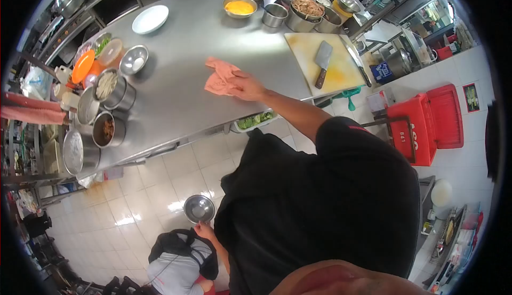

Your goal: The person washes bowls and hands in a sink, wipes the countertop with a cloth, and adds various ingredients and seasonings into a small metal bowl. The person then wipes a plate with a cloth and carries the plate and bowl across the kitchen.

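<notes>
My right hand [247, 85] reaches over the steel table [186, 55], its fingers closed on a crumpled pinkish-orange cloth [222, 76] that lies against the tabletop. Low on my left side, away from the table, my left hand [203, 229] grips the rim of a metal bowl [199, 208]. The bowl hangs above the tiled floor, and no contents show in it. To the right of the cloth lies a white cutting board [298, 55] with yellow stains. A cleaver [323, 55] with a wooden handle and a long knife [356, 59] rest on it.
Pots [109, 129] and a small metal bowl [134, 60] crowd the table's left end. A white plate [150, 20] and a bowl of yellow liquid [239, 7] stand farther back. Close to my left hand is another person [178, 265]. A red cooler [421, 129] is at right.
</notes>
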Demonstrator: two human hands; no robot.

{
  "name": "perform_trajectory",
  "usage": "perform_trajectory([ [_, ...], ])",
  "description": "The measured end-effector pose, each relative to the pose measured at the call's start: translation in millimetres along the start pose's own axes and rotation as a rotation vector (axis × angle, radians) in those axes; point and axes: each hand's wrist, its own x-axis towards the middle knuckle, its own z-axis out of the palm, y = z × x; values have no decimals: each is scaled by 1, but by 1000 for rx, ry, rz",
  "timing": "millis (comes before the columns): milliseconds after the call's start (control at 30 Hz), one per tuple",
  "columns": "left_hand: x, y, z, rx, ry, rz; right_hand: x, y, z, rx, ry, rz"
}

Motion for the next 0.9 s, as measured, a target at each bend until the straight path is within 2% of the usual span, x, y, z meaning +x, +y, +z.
perform_trajectory([
  [67,-8,10,20,43,26,15,-5,23,-32,99,123,30],
  [167,-13,18,41,53,-4,2,-2,83,-96,8,560,125],
  [233,-20,23,69,121,-13,12,-1,138,-155,4,681,229],
  [267,-33,33,86,60,-37,32,-1,173,-185,51,744,326],
  [300,-52,45,106,139,26,103,1,216,-219,101,805,419],
  [367,-83,76,141,302,-7,167,5,331,-286,129,960,425],
  [400,-78,65,146,203,-196,217,3,333,-339,49,917,467],
  [433,-92,76,164,234,-215,199,0,323,-397,-26,872,518],
  [500,-117,97,197,296,-256,167,1,405,-463,-336,941,550],
  [533,-126,103,218,308,-179,132,1,441,-491,-355,929,512],
  [567,-134,108,234,315,-102,95,-2,476,-516,-378,914,470],
  [633,-133,122,257,-30,-256,-99,-7,541,-548,-304,769,532],
  [700,-148,129,280,-77,-299,-83,6,607,-577,-308,535,537],
  [767,-182,156,303,207,-245,140,16,672,-590,-393,215,509],
  [800,-197,165,314,230,-168,138,25,679,-599,-1229,-49,9],
  [900,-204,160,319,191,-75,101,44,714,-603,-1138,-315,153],
])
